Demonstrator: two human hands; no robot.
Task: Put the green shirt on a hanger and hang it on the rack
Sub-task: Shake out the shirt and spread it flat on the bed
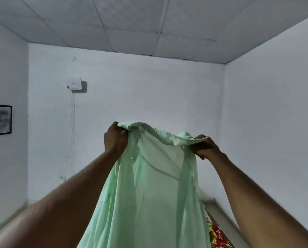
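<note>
The pale green shirt (pixel 149 190) hangs in the air in front of me, held up by its collar end at chest height. My left hand (pixel 115 137) grips the top edge on the left. My right hand (pixel 206 146) grips the collar on the right. The fabric falls straight down between my arms and runs out of the bottom of the view. No hanger and no rack are in view.
White walls and a tiled ceiling surround me. A white box with dangling wires (pixel 74 84) is fixed on the far wall, and a framed picture (pixel 0 119) hangs on the left wall. A patterned red fabric (pixel 216 235) shows at the lower right.
</note>
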